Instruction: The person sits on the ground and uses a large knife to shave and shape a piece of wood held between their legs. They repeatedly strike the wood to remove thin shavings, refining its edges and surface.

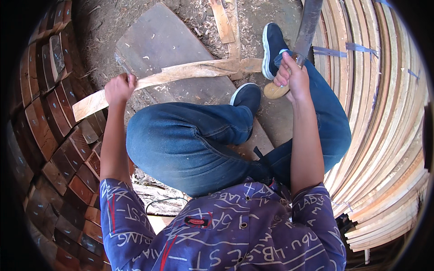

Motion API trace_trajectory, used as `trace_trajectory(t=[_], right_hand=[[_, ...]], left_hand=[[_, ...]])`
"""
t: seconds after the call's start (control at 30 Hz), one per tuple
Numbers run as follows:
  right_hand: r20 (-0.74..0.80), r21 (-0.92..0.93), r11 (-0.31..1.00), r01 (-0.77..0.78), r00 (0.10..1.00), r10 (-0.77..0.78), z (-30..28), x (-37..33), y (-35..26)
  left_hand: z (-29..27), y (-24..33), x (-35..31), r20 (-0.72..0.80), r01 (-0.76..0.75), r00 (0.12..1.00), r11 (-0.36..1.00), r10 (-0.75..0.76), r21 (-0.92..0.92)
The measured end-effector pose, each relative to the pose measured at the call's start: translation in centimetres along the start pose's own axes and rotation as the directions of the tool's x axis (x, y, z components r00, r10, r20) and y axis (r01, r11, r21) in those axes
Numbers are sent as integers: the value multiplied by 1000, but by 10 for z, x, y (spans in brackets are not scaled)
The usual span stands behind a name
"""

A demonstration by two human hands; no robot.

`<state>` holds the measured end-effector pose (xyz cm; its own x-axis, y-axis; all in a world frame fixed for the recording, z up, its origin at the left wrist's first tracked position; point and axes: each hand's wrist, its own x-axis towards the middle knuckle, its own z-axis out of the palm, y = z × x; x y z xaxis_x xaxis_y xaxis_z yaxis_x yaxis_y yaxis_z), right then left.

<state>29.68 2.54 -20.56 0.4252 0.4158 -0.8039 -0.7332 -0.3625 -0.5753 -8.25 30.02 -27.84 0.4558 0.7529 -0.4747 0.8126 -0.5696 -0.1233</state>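
My left hand point(120, 88) is closed around a long, pale wooden strip point(194, 70) near its left end. The strip slants up to the right in front of my knees, its far end by a wooden piece on the ground. In my right hand point(293, 77) is a machete point(308, 28), gripped by its handle. The dark, broad blade points away from me and runs out of the top of the view. Below my fist shows the rounded tan end of the handle. Blade and strip are apart.
A flat brown board point(158, 40) lies on the ground under the strip, among wood shavings. Stacked dark wooden blocks point(40, 122) rise at the left. Long pale strips point(384, 126), tied with bluish bands, are piled at the right. My shoes point(247, 97) are close to the strip.
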Motion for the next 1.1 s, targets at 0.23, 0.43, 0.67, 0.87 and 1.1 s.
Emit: trace_trajectory(t=[0.23, 0.43, 0.67, 0.87, 1.1], right_hand=[[-199, -511, 680, -527, 841, 503, -32, -20, 98], [31, -346, 936, -59, 997, 74, 49, -30, -8], [-286, -509, 728, -459, 888, 360, -17, -14, 114], [-124, -584, 768, -262, 964, 234, 12, -36, 35], [-69, -889, 457, 25, 979, -189, 4, -27, 72]], left_hand=[[2, -1, 1, 5, 13, 1000, 1000, -13, 23], [-1, 0, -4, 8, 1, 1000, 1000, -1, 0], [-4, 4, 2, 39, 28, 999, 1000, -28, -10], [-3, 2, -3, 40, 27, 999, 1000, -26, -9], [-6, 4, 1, 47, 41, 998, 999, -41, -7]])
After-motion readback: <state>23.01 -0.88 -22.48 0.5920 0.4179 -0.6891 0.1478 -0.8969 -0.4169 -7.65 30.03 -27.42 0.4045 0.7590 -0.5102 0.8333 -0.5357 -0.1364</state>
